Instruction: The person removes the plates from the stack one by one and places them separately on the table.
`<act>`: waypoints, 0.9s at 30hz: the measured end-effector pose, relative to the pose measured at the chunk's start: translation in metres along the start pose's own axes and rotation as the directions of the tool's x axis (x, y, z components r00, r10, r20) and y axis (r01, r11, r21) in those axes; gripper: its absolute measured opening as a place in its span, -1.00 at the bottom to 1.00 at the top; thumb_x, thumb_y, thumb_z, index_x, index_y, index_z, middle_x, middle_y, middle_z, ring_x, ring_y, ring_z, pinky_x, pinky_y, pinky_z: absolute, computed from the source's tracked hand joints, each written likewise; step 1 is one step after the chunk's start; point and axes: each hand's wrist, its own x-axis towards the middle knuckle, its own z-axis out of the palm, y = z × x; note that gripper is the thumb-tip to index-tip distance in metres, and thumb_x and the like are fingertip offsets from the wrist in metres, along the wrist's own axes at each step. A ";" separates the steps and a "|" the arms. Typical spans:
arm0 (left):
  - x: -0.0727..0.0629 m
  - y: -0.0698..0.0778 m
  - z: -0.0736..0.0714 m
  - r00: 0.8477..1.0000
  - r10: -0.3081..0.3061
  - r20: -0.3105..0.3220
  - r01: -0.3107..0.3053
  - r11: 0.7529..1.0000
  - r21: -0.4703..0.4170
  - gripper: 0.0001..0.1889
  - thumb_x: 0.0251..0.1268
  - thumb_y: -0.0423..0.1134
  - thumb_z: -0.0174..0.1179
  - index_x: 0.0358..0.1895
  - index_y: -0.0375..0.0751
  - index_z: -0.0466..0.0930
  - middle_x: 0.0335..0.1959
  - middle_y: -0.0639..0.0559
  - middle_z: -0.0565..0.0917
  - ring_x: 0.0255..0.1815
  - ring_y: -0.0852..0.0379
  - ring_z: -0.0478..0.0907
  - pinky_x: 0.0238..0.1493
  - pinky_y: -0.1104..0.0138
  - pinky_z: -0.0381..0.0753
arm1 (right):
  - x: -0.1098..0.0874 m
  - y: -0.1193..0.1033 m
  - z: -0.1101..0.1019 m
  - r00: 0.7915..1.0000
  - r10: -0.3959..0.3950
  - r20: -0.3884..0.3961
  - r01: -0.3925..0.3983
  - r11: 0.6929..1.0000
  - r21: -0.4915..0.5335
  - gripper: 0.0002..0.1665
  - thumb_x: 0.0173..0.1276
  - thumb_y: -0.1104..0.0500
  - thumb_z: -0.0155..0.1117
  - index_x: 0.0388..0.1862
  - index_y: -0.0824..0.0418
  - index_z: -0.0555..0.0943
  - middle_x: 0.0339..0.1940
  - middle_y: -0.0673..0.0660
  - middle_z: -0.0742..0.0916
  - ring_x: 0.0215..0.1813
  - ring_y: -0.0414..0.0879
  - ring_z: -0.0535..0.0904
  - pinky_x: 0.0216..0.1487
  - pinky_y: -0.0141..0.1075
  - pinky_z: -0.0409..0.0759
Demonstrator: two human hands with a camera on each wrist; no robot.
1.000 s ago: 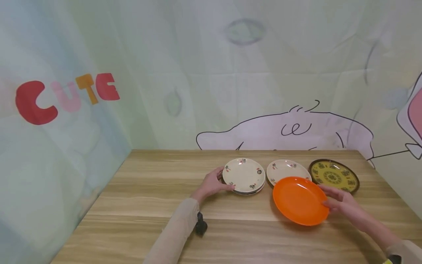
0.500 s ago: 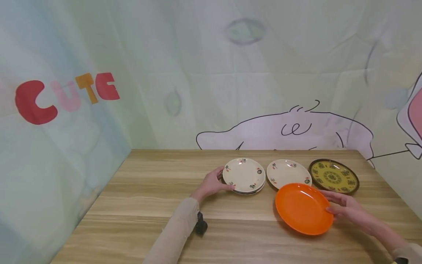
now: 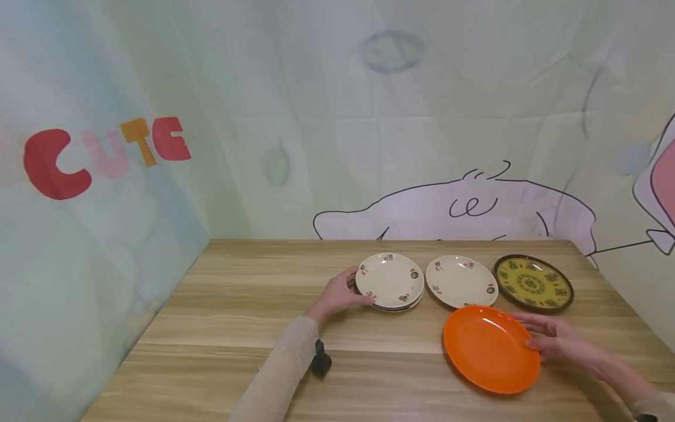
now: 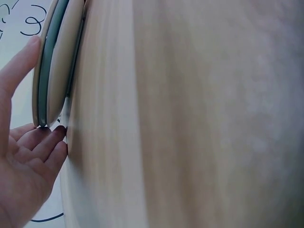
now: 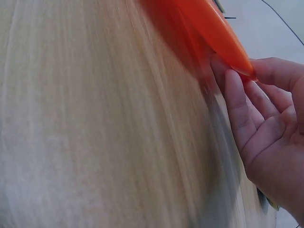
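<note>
The right hand [image 3: 554, 340] holds an orange plate [image 3: 492, 350] by its edge, at the lower right of the head picture. In the right wrist picture, the thumb is on one side of the edge and fingers tuck in on the other, between the plate and the counter [image 3: 253, 281]. So the edge by this hand is up off the wood. I can't tell if the far edge touches the counter.

The left hand [image 3: 337, 297] holds the side of a stack of plates [image 3: 390, 280], right of the middle. Its thumb is at the near edge and its fingers are at the left edge. In the left wrist picture, the stack is at the upper left, and its side shows pale and green layers.

Just to the right of the stack lies a cream plate [image 3: 461, 280] with little pictures near its rim. The orange plate is just in front of it. Farther right is a yellow-green plate [image 3: 534, 283] with a dark rim.

Behind the counter hangs a pale cloth [image 3: 253, 176]. Big bright letters [image 3: 108, 152] are at the left, and a pink balloon drawing [image 3: 665, 184] is at the right edge.
</note>
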 end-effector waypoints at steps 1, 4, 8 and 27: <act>0.000 0.000 0.000 1.000 0.000 0.000 0.000 1.000 -0.001 -0.03 -0.25 -0.06 0.48 0.32 -0.27 0.18 0.30 -0.14 0.30 0.30 -0.02 0.25 0.31 0.22 0.24 | 0.000 0.000 0.000 1.000 -0.008 0.007 0.008 1.000 0.002 -0.44 0.31 0.31 0.05 0.10 -0.33 0.43 0.01 -0.36 0.54 -0.09 0.03 0.60 -0.18 -0.12 0.64; 0.000 0.001 0.000 1.000 -0.002 0.000 0.002 1.000 0.002 -0.03 -0.24 -0.07 0.48 0.32 -0.27 0.18 0.30 -0.13 0.30 0.30 -0.01 0.25 0.31 0.23 0.24 | -0.001 0.000 0.000 1.000 0.001 0.010 -0.001 1.000 -0.007 -0.44 0.30 0.31 0.06 0.10 -0.33 0.43 0.02 -0.38 0.53 -0.09 0.02 0.60 -0.18 -0.13 0.64; 0.000 0.000 0.000 1.000 -0.004 0.000 0.004 1.000 0.013 -0.04 -0.23 -0.07 0.47 0.32 -0.25 0.18 0.30 -0.12 0.31 0.30 0.00 0.25 0.31 0.23 0.24 | 0.000 -0.001 0.000 1.000 0.013 0.009 -0.013 1.000 -0.022 -0.44 0.29 0.30 0.08 0.12 -0.32 0.42 0.02 -0.39 0.53 -0.09 0.05 0.60 -0.17 -0.10 0.63; -0.001 0.001 -0.001 1.000 -0.007 0.006 0.006 0.999 0.033 -0.01 -0.24 -0.04 0.47 0.34 -0.26 0.15 0.32 -0.13 0.28 0.31 -0.01 0.23 0.31 0.21 0.23 | 0.004 0.005 -0.001 0.987 -0.051 0.155 0.042 0.997 0.061 -0.37 0.33 0.40 -0.06 0.32 -0.08 0.31 0.10 -0.29 0.54 0.02 0.03 0.56 -0.04 -0.03 0.55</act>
